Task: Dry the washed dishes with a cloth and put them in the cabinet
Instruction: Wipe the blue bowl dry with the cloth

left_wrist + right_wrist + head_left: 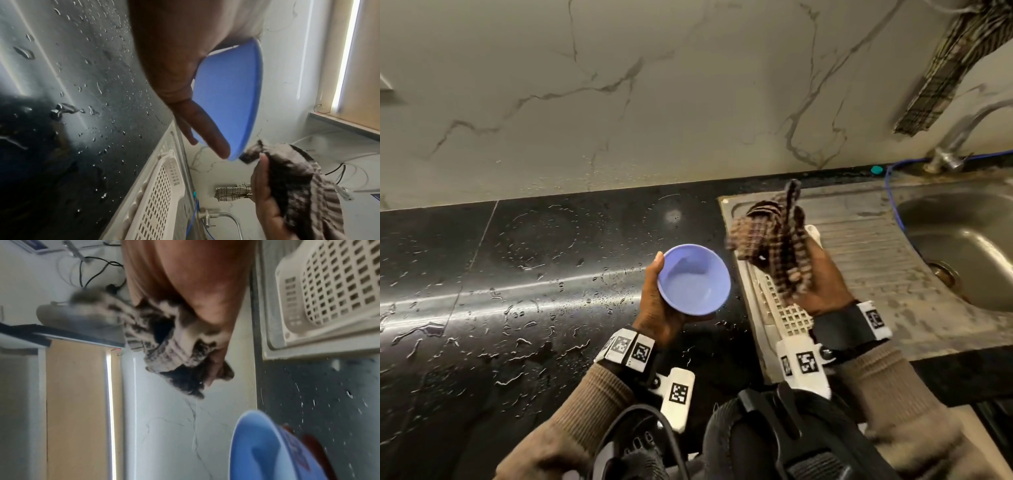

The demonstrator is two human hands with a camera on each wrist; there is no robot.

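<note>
My left hand (659,305) grips a small blue plastic bowl (693,279) from below, thumb on its left rim, mouth tilted up toward me, above the wet black counter. The left wrist view shows the bowl (226,100) from the side with my fingers (203,129) along its underside. My right hand (818,277) holds a bunched brown checked cloth (770,240) just right of the bowl, over the drainboard. The cloth (292,181) hangs close to the bowl's rim without touching it. In the right wrist view the cloth (164,344) is blurred and the bowl (267,449) lies below it.
A white slotted plastic tray (791,317) lies on the steel drainboard (876,274) under my right hand. The sink basin (962,240) and tap (955,137) are at the right. A second checked cloth (955,61) hangs above the tap. Water drops cover the counter (517,274).
</note>
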